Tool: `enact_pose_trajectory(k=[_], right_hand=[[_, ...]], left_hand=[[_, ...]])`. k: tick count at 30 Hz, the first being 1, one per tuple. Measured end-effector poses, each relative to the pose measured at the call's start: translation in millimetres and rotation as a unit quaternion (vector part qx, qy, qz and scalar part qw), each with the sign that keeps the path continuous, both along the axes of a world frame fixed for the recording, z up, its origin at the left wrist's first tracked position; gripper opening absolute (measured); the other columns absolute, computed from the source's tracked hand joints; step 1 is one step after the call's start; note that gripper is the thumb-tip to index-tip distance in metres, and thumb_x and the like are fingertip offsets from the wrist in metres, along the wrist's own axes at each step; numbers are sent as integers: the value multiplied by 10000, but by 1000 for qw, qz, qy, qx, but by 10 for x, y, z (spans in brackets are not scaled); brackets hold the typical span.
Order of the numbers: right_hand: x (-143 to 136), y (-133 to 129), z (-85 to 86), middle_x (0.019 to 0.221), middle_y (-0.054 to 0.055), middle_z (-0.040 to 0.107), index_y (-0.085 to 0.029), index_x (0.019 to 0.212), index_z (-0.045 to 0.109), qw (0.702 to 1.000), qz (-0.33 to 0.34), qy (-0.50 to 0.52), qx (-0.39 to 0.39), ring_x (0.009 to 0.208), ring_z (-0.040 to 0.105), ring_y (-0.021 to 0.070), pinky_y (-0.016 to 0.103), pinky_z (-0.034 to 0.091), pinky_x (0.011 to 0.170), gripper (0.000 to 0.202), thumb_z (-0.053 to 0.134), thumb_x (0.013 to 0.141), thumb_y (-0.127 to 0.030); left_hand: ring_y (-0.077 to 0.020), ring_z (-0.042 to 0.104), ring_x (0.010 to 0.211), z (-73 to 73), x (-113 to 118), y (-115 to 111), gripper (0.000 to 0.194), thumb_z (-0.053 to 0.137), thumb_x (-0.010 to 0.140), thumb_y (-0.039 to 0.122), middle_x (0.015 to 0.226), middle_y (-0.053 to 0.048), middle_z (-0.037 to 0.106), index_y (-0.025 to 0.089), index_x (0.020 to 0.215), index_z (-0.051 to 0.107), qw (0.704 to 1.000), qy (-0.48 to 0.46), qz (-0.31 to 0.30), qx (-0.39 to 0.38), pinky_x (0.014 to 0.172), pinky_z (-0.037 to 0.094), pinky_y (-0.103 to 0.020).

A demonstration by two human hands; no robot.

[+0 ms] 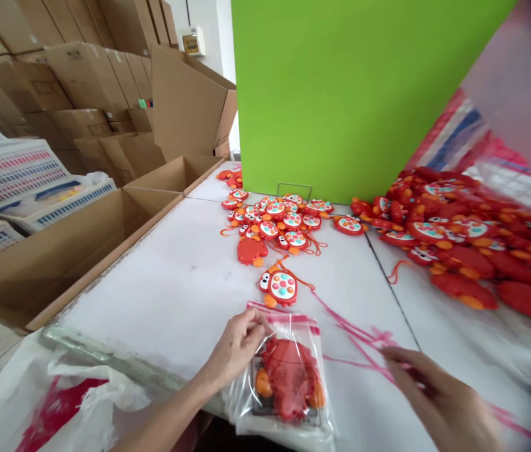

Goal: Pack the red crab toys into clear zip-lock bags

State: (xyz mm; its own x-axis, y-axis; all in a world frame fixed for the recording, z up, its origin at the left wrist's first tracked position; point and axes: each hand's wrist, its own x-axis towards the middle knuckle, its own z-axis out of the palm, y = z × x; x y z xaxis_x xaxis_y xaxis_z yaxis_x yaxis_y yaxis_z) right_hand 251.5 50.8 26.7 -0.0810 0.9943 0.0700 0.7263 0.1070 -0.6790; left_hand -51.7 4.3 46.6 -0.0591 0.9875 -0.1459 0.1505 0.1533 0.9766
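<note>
A clear zip bag [313, 376] with a pink-red top strip lies at the near edge of the table. My left hand [240, 342] pinches its upper left edge. Through the plastic I see a red crab-shaped toy [291, 376] with orange claws, its back facing up. My right hand [444, 395] is to the right, smeared by motion and with its fingers bent. Thin pink strands [357, 329] run across the table beside and under it; whether the fingers grip them is unclear. Just beyond the bag sits another red crab toy [283, 285] with colored buttons and an orange cord.
Several similar toys [275, 210] cluster mid-table, and a larger heap [463, 232] rises at the right. A tall green panel [341, 94] stands behind them. An open cardboard box [81, 251] adjoins the left edge, near white crates [16, 169] and stacked cartons [58, 81].
</note>
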Motion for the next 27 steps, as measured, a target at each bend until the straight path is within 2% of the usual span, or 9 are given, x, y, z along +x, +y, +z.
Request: enact_pose_trajectory(k=[2,4,7,10,14,19,21,24,27], right_hand=[[-360,108,84,667,33,666,-235,868,677,997,57,22,-40,531,571,188,310,463,536,327,554,714,-496],[-629,211,86,738,37,684,-209,888,685,988,111,58,-91,531,556,166,299,450,535,327,568,727,-468],[-840,294,34,695,15,646,-175,861,666,966,145,156,-144,491,488,121,257,396,480,284,587,729,-414],[-867,285,30,556,-36,517,-168,739,630,950,166,216,-154,491,433,103,228,340,464,196,589,729,-359],[-771,204,79,541,-46,444,-180,659,583,952,167,229,-117,488,383,99,228,304,451,167,554,739,-325],[-675,108,6,522,-54,383,-192,671,578,955,140,218,-144,493,360,111,242,292,483,157,497,760,-292],[-679,82,-34,511,-56,362,-196,676,577,957,131,207,-157,496,368,120,249,294,499,161,465,761,-274],[-721,49,-39,503,-45,395,-202,639,568,968,133,174,-127,498,413,135,262,332,517,190,415,748,-231],[-746,11,14,601,-4,527,-210,592,539,975,169,140,-41,572,519,154,270,410,574,217,377,731,-176]], left_hand=[[-161,606,706,8,1,-10,119,467,845,279,825,-59,676,175,815,517,999,-32,-1,-5,640,446,-242],[-171,622,734,25,7,-17,137,483,847,310,832,-62,682,181,807,507,998,-59,-5,-3,674,469,-258],[-196,636,791,59,14,-26,169,505,845,351,840,-67,681,188,802,500,996,-87,-14,4,695,489,-280],[-209,641,813,78,1,-33,180,510,849,367,840,-67,676,192,811,496,995,-100,-25,4,708,497,-296],[-189,638,739,70,-46,-24,152,507,850,351,802,-32,654,204,816,492,994,-110,-24,-2,698,489,-294],[-143,551,647,42,-76,-6,128,481,806,233,633,26,523,187,694,520,998,-61,4,21,617,411,-221],[-139,530,645,42,-63,-18,145,439,783,184,628,23,520,185,668,528,999,-42,21,22,616,395,-220],[-153,548,663,40,-12,-51,148,437,765,202,624,11,546,187,627,490,999,-49,23,3,622,399,-233],[-140,537,581,39,6,-86,149,520,715,229,571,35,530,206,617,409,998,-52,15,-20,549,382,-221]])
